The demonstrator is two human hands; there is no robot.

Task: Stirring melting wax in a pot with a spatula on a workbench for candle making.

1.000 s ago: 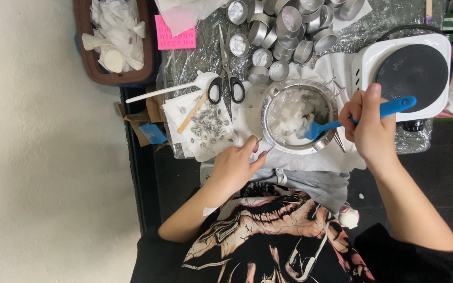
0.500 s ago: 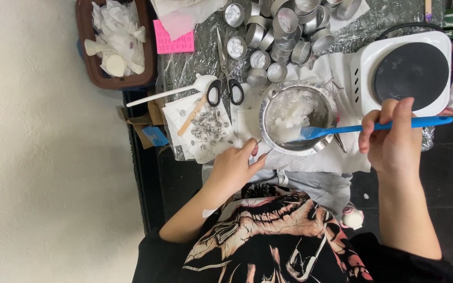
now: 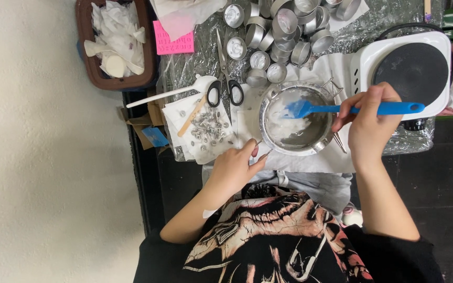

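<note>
A round metal pot [image 3: 268,133] with white wax inside sits on a white cloth at the table's near edge. My right hand [image 3: 369,124] grips the handle of a blue spatula [image 3: 342,109], whose blade lies inside the pot over the wax. My left hand [image 3: 235,166] rests at the pot's near left side, fingers pinched on its thin wire handle.
Black-handled scissors [image 3: 225,78], a white spoon [image 3: 169,93], a wooden stick and several small metal wick tabs [image 3: 206,128] lie left of the pot. Several empty metal cups [image 3: 281,26] are behind it. A white hot plate [image 3: 407,71] stands right; a brown tray [image 3: 114,44] far left.
My right hand has moved left and up with the spatula, bringing its blade from the pot's near side to the far side. The wax has shifted left. My left hand stayed put.
</note>
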